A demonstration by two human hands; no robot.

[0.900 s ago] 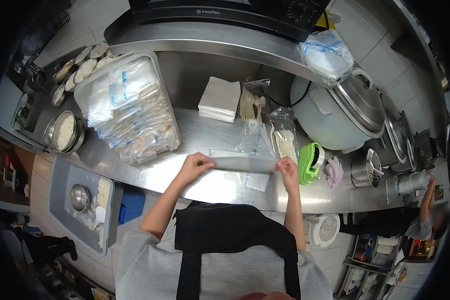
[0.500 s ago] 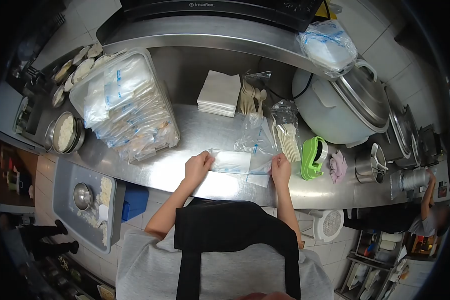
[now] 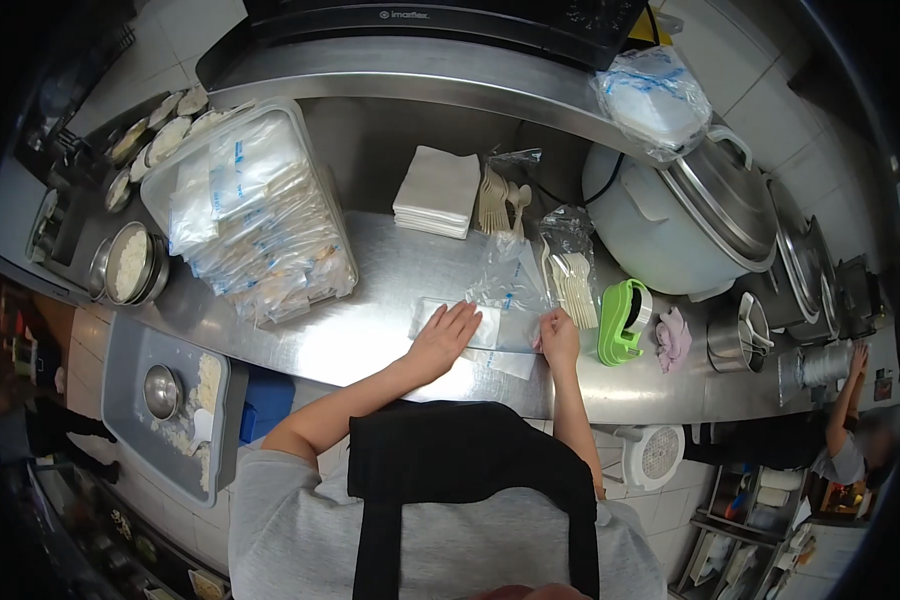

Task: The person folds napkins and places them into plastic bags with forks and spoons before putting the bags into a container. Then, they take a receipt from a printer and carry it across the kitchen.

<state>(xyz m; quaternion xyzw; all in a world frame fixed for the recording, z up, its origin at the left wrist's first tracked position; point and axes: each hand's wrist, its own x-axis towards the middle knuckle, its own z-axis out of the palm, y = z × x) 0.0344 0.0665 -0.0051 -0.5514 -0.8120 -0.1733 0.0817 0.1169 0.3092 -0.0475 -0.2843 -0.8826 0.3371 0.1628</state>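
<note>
A clear plastic packet [image 3: 486, 328] with a white napkin inside lies on the steel counter [image 3: 370, 330]. My left hand [image 3: 444, 338] rests flat on its left part, fingers spread. At its right end my right hand [image 3: 558, 337] pinches the plastic edge. Just above are an empty-looking clear bag [image 3: 510, 275] and a bundle of wooden forks [image 3: 571, 288] in plastic. A napkin stack [image 3: 437, 190] and wooden spoons [image 3: 505, 198] lie further back. Right of my right hand stands a green tape dispenser [image 3: 621, 325].
A plastic bin [image 3: 348, 250] of filled packets stands left. Metal bowls [image 3: 135, 265], a grey tub [image 3: 130, 400], a large cooker [image 3: 640, 220], a pink cloth [image 3: 673, 338] and a metal pot [image 3: 735, 335] surround the workspace. A co-worker [image 3: 840, 440] is at far right.
My left hand has let go of the packet's left edge, opened, and moved right onto the packet. My right hand still pinches the right end, slightly lower on the counter.
</note>
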